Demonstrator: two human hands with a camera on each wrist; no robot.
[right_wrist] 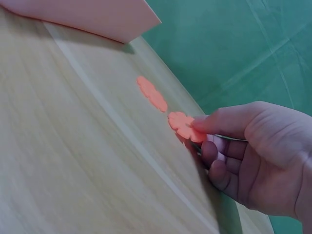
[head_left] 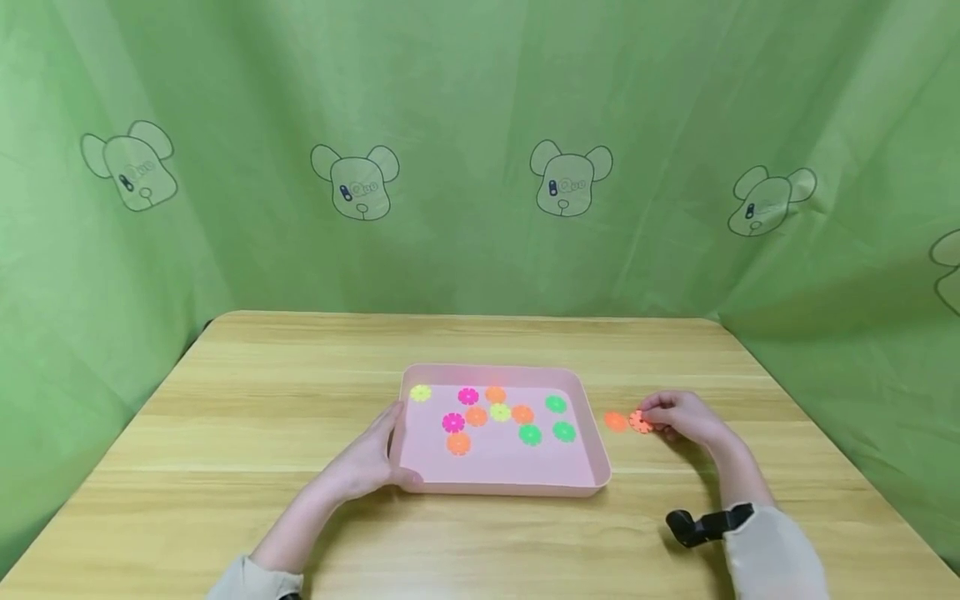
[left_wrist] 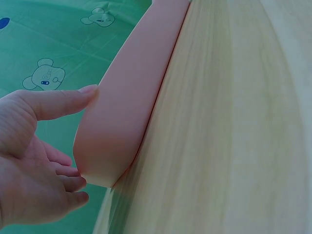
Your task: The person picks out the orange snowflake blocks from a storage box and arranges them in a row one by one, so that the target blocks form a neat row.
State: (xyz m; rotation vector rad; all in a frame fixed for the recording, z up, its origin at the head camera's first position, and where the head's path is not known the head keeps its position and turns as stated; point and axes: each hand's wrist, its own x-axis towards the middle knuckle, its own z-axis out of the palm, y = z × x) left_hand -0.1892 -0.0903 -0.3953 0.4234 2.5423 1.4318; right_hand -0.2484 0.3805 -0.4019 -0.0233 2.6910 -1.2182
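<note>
A shallow pink tray [head_left: 495,468] holds several flower-shaped plastic discs in orange, pink, yellow and green. Around the tray's near left corner is my left hand [head_left: 369,461], its thumb on the front wall and its fingers along the left side. My right hand [head_left: 684,417] pinches an orange flower-shaped disc [right_wrist: 181,125] between thumb and fingers, close over the table to the right of the tray. A second orange disc [head_left: 615,422] lies flat on the wood between that hand and the tray wall.
The wooden table [head_left: 300,400] extends on all sides of the tray. Behind it and at both sides hangs a green curtain [head_left: 465,267] printed with cartoon bear heads. A black strap [head_left: 708,527] sits on the right wrist by the sleeve.
</note>
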